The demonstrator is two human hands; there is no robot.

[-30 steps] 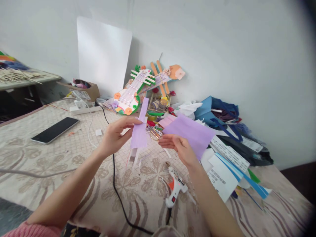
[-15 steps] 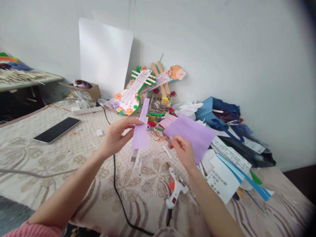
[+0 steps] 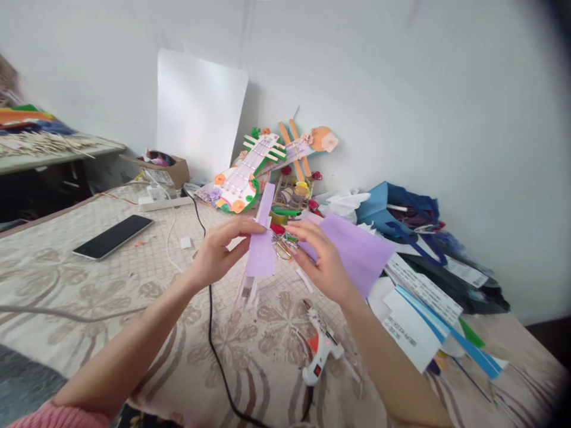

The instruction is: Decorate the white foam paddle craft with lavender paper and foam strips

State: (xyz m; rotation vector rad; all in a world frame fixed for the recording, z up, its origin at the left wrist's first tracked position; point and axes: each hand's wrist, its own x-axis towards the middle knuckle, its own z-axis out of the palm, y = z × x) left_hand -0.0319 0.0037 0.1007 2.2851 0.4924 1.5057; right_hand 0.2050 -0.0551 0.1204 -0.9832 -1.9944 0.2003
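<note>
My left hand (image 3: 223,246) pinches a narrow piece covered in purple paper (image 3: 261,257) between thumb and fingers. Its slim upper end points up, and a pale, strip-like lower part shows beneath the wider purple section. To the right of this piece is my right hand (image 3: 325,261), with thumb and fingers apart and nothing visible between them. Behind the right hand lies a purple paper sheet (image 3: 359,246). A white hot glue gun (image 3: 320,356) with an orange trigger rests on the patterned tablecloth below, its nozzle pointing away from me.
Flower-decorated toy guitars (image 3: 238,184) lean by the wall near a white board (image 3: 200,107). A phone (image 3: 113,236), power strip (image 3: 163,202) and cardboard box (image 3: 172,172) lie left. Blue bag (image 3: 375,202) and printed papers (image 3: 414,333) crowd the right. A black cable (image 3: 212,333) crosses the front.
My right hand has moved left and up toward the purple piece, and its curled fingers have opened out. The left hand keeps its hold. The whole view has shifted slightly.
</note>
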